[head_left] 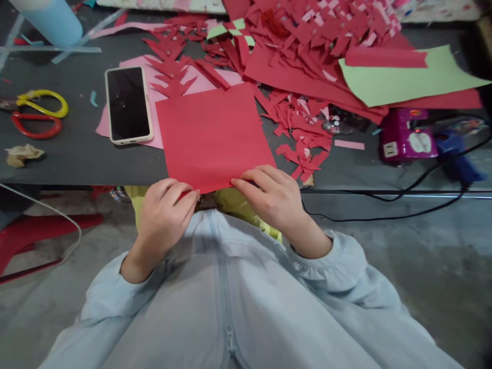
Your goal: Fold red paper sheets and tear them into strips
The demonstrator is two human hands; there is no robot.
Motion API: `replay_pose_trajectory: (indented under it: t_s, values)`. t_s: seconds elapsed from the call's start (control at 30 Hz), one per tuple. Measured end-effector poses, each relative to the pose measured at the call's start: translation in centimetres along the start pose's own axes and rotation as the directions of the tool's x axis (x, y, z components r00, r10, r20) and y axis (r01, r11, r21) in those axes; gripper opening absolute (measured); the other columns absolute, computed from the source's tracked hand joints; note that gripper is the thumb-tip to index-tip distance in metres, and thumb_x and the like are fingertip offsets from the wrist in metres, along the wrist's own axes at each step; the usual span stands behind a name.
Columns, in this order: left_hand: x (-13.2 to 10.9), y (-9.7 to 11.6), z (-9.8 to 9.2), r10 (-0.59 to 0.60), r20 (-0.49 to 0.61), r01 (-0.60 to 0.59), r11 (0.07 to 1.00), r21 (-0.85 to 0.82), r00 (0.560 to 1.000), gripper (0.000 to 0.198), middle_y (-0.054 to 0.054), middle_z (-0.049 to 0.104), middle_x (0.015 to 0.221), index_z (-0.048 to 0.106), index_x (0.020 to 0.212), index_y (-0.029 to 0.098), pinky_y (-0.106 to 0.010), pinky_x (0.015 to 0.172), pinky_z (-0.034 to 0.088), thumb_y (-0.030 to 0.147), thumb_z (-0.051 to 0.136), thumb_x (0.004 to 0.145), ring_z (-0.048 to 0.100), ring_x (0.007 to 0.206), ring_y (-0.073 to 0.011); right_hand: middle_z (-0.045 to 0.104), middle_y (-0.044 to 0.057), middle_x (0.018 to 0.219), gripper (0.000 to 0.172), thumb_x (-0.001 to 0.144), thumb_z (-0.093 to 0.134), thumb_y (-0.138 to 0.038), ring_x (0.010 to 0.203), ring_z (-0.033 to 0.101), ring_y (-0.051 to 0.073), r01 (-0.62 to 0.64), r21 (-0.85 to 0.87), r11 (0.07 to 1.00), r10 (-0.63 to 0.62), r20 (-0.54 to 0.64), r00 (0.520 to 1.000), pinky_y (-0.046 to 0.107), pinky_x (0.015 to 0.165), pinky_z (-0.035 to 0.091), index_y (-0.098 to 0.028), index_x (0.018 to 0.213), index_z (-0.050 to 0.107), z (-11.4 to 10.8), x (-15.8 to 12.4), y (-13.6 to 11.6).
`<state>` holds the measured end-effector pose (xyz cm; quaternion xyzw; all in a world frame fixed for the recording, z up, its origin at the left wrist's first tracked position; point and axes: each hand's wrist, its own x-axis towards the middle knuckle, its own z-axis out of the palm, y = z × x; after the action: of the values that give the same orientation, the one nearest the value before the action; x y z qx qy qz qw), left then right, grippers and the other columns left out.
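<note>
A sheet of red paper lies near the table's front edge, its near border between my two hands. At the near left corner my left hand pinches the paper, thumb and fingertips closed on it. My right hand grips the near border further right, fingers curled over the top. The thumbs are partly hidden. Under the sheet's left side lies pink paper, and a phone with a dark screen rests on that. Cut red paper pieces touch the sheet's far side.
Scissors with yellow and red handles lie at the left. A heap of red scraps sits right of the sheet, with green paper behind. Further right are a purple box, a blue glue gun and black cables.
</note>
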<state>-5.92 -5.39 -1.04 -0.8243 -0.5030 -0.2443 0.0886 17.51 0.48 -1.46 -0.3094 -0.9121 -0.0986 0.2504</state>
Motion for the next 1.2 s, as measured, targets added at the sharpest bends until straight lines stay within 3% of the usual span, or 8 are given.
replay_pose_trajectory:
  t_s: [0.23,0.43,0.77,0.97,1.2]
  values:
    - [0.9,-0.3,0.4,0.085,0.005,-0.085,0.996,0.014,0.996,0.006,-0.005,0.076,0.089,0.072,0.086,0.016,-0.037,0.076,0.054,0.013,0.067,0.082,0.068,0.090,-0.0232,0.074,0.004,0.088,0.017,0.089,0.059,-0.009,0.083,0.059,0.016,0.037,-0.016,0.999,-0.037,-0.014,0.999,0.029,0.073,0.047,-0.016,0.095,0.073,-0.1,0.0,0.9]
    - [0.5,-0.2,1.0,0.027,0.019,-0.026,0.999,-0.032,0.999,0.006,-0.005,0.076,0.092,0.072,0.088,0.016,-0.036,0.077,0.058,0.017,0.070,0.082,0.071,0.089,-0.0230,0.074,0.004,0.092,0.015,0.087,0.066,-0.018,0.084,0.059,0.017,0.012,0.031,0.999,-0.014,0.063,0.998,0.029,0.073,0.048,-0.017,0.100,0.072,-0.1,-0.5,1.2]
    - [-0.5,-1.1,1.1,0.083,-0.097,-0.083,0.996,-0.005,0.992,0.018,-0.005,0.075,0.086,0.069,0.091,0.015,-0.030,0.083,0.060,0.012,0.077,0.075,0.073,0.086,-0.0196,0.074,0.006,0.093,0.015,0.083,0.071,-0.020,0.083,0.060,0.018,-0.077,0.193,0.978,0.065,0.066,0.996,0.031,0.073,0.049,-0.016,0.098,0.071,0.2,-0.9,1.5]
    - [-0.9,-1.1,1.0,0.079,-0.142,-0.077,0.997,0.015,0.987,0.019,-0.003,0.072,0.081,0.067,0.087,0.017,-0.031,0.077,0.061,0.011,0.078,0.073,0.069,0.079,-0.0179,0.073,0.006,0.090,0.013,0.084,0.071,-0.023,0.080,0.059,0.018,-0.086,0.217,0.972,0.069,0.083,0.994,0.031,0.071,0.049,-0.016,0.095,0.070,0.1,-0.5,1.6]
    - [-1.7,-1.3,0.8,0.078,-0.167,-0.059,0.992,0.115,0.983,0.023,0.003,0.059,0.062,0.070,0.097,0.019,-0.029,0.059,0.048,0.012,0.075,0.076,0.054,0.062,-0.0138,0.071,0.006,0.087,0.012,0.086,0.068,-0.026,0.080,0.058,0.017,-0.066,0.188,0.980,0.050,0.088,0.995,0.031,0.071,0.046,-0.017,0.094,0.069,0.2,0.0,1.6]
